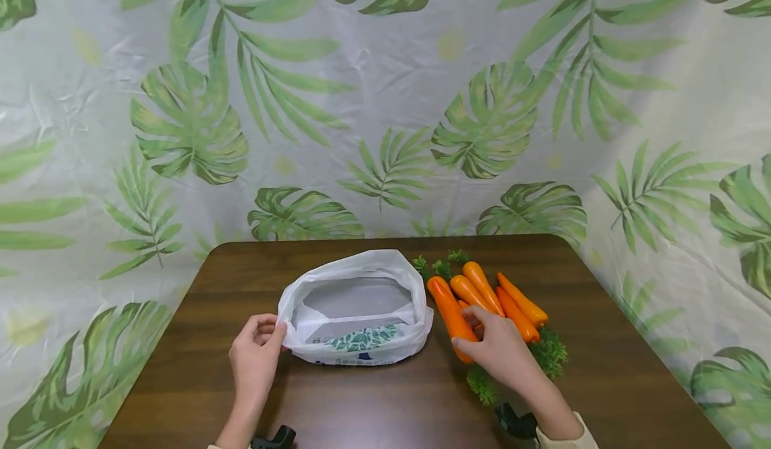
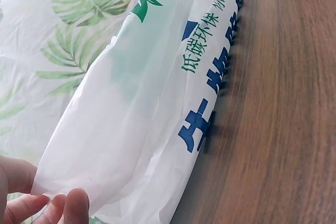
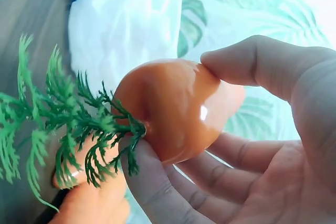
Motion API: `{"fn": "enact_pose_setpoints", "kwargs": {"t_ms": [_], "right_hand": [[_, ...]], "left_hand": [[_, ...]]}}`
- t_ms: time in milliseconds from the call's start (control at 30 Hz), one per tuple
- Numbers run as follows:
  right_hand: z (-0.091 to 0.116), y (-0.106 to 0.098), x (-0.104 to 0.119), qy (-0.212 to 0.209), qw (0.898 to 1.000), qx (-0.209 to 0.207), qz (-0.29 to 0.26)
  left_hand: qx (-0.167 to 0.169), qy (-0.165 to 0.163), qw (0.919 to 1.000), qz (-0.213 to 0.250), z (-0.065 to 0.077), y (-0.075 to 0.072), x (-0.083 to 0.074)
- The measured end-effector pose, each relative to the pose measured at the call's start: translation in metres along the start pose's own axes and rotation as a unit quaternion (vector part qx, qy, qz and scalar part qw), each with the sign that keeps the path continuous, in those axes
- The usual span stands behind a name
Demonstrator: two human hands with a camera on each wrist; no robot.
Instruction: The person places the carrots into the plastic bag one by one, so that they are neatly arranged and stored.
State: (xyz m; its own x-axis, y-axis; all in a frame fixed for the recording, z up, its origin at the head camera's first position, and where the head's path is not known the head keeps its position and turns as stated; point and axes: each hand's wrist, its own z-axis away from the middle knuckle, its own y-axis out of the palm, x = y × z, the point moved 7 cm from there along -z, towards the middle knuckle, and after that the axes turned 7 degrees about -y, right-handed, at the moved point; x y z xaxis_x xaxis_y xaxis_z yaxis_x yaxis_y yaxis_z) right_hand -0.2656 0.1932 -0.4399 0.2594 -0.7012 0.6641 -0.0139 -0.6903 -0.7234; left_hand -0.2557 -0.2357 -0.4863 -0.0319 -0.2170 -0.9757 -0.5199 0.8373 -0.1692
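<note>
In the head view, a white plastic bag (image 1: 361, 352) is sitting open-mouthed on the dark wood surface (image 1: 367, 409). The left hand (image 1: 258, 350) is pinching its left rim, probably to steady it and keep the mouth spread. The right hand (image 1: 502, 348) is gripping the leftmost carrot (image 1: 446, 305), just right of the bag; whether it is touching the surface is hard to tell. The other carrots (image 1: 506, 305) are lying bunched beside it.

In the left wrist view, thumb and fingers are holding only the bag's edge, seemingly so the opening is staying unblocked. Green print is reading 低碳环保, with further characters foreshortened; larger blue print is beginning 生物, the rest running out of legibility.

In the right wrist view, the thumb is pressing one side of the glossy carrot and fingers the other, near its thick end, likely for a secure hold; its frilly green top (image 3: 63, 121) is hanging free. No label is showing on it.
</note>
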Motion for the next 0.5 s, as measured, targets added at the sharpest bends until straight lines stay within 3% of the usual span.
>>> {"fn": "enact_pose_setpoints", "kwargs": {"t_ms": [500], "right_hand": [[-0.013, -0.008, 0.046, -0.061, 0.998, -0.018, -0.008]], "left_hand": [[0.002, -0.005, 1.0000, -0.005, 0.001, -0.001, -0.001]]}}
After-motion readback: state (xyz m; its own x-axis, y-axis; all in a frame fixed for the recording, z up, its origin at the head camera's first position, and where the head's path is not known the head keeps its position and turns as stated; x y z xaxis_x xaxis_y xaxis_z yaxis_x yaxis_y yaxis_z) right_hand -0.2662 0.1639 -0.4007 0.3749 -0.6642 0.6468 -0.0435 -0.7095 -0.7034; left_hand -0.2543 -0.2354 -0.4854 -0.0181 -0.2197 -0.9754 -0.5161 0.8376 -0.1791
